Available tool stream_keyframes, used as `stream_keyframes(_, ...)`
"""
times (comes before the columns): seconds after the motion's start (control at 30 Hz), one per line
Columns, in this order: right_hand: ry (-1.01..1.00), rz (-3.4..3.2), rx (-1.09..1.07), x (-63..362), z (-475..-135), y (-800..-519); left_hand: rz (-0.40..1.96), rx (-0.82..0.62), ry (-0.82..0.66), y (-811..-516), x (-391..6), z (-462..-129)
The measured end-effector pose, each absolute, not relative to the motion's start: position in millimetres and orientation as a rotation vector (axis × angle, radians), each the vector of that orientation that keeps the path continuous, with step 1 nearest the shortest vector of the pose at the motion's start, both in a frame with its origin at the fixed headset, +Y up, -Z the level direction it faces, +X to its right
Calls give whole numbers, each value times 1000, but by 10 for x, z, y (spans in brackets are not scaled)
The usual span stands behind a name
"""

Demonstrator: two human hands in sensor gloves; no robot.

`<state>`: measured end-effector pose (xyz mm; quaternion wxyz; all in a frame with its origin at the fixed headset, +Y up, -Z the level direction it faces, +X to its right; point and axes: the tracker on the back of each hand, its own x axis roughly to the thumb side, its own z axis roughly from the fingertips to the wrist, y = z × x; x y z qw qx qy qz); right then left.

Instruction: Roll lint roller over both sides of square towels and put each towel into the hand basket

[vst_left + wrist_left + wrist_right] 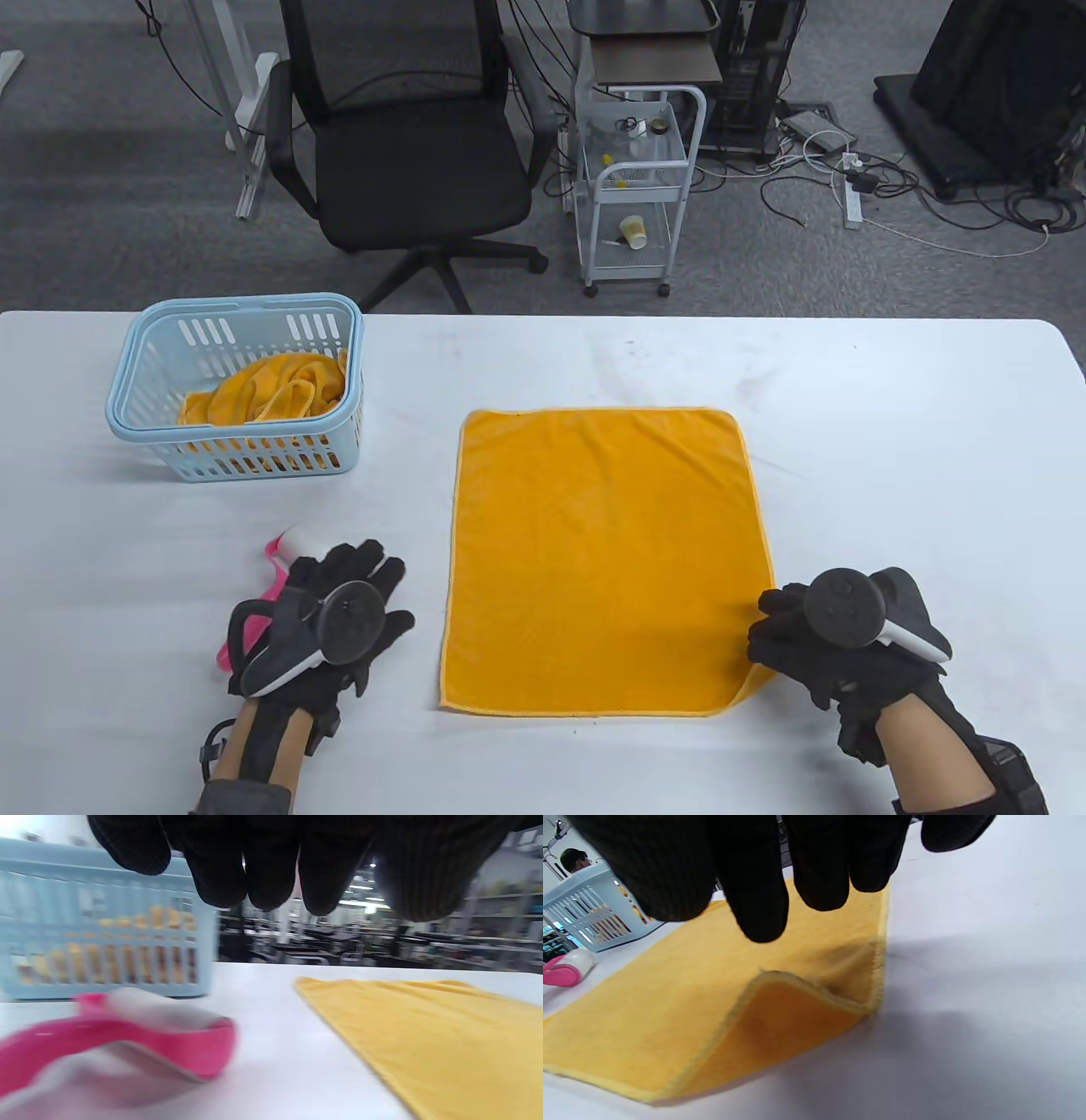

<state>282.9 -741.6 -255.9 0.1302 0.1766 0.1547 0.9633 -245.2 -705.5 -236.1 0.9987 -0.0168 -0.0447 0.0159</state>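
Towel might bunch up

Right hand [836,641] hangs loose over the lifted towel [602,552] corner; left hand [339,615] flat above the lint roller [284,560], holding nothing, so rolling could wrinkle it

Bright, even overhead light; soft shadows only. Sharp in the table view, slightly bowed at the edges. Blurred roller [127,1043] and basket [106,929] in the left wrist view. Dark, unfocused fingers [763,891]; shadow across the bench [967,1005].

Table view high, looking down, wrist views low, sharing towel [604,556]
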Motion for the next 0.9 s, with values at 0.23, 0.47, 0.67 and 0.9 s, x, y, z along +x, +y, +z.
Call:
stream_keyframes(0.23,440,2891,460,2842,-2576,-7572,84,-83,235,-7332,-3057,-2429)
stream_keyframes(0.47,368,2980,418,2810,-2553,-7642,108,-215,356,-7582,-3290,-2461)
stream_keyframes(0.67,356,3019,386,2805,-2562,-7687,65,-272,423,-7749,-3347,-2490)
stream_keyframes(0.9,365,3027,378,2797,-2564,-7703,4,-306,462,-7863,-3334,-2533)
